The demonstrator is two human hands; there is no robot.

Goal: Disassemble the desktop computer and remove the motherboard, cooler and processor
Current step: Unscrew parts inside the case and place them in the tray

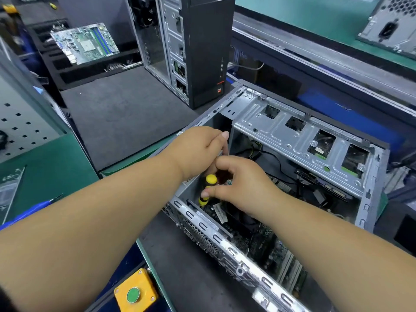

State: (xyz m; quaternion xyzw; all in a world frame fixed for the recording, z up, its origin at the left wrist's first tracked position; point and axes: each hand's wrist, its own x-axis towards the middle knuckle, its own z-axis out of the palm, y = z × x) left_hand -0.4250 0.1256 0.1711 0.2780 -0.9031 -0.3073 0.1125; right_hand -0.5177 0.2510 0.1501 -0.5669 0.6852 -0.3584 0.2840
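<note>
Figure: a person at a counter [126, 122] works inside an opened desktop computer [281, 167] lying on its side near the counter's right edge.
Motherboard: the motherboard [263, 242] sits in the floor of the case, still mounted; cables run across it toward the drive cage [299, 136].
Screwdriver: the yellow-and-black screwdriver [208, 188] stands nearly upright in the case's left inner corner; its tip is hidden.
Right hand: the right hand [245, 183] has its grip clenched on the screwdriver handle, thumb pressed against its side.
Left hand: the left hand [198, 149] reaches over the case wall, fingers curled down beside the handle top; whether its grip holds the tool or merely steadies it cannot be told.
Step in hand: judged to be loosening a screw at the board's corner, early in the task, as cooler and board appear still in place.
Doing it well: keep the shaft square to the screw head, press down firmly while turning, and let the upper hand only guide. Catch the freed screw before it drops among the components.
Surroundings: a second tower [191, 46] stands upright at the counter's far edge; a bare board [86, 42] rests in a tray at the far left corner; a yellow button box [134, 291] sits at the near edge.
</note>
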